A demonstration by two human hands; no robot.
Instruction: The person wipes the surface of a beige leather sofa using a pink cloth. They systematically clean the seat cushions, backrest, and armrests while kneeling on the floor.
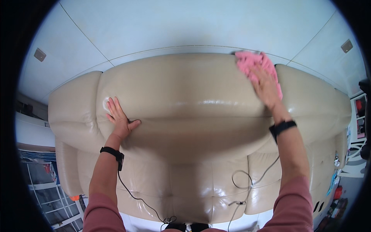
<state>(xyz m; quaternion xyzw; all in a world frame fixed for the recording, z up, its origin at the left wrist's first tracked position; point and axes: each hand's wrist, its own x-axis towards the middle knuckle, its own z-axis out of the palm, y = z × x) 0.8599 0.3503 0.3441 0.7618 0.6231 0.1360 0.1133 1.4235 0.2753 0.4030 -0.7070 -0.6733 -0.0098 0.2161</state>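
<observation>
A beige leather sofa (179, 87) spans the view, its backrest across the middle and its tufted seat below. My right hand (265, 85) lies on a crumpled pink cloth (250, 62) at the backrest's top right, beside the seam between two back sections. The fingers are spread over the cloth and slightly blurred; part of the cloth is hidden under them. My left hand (119, 119) rests with fingers apart on the left part of the backrest, holding nothing. Each wrist wears a black band with a cable hanging from it.
Behind the backrest rises a pale panelled wall (203, 26) with a wall plate (40, 54) on the left and another on the right. Cables (243, 187) lie over the seat. A glazed, white-framed unit (49, 191) is at lower left; white shelving (355, 139) stands at the right.
</observation>
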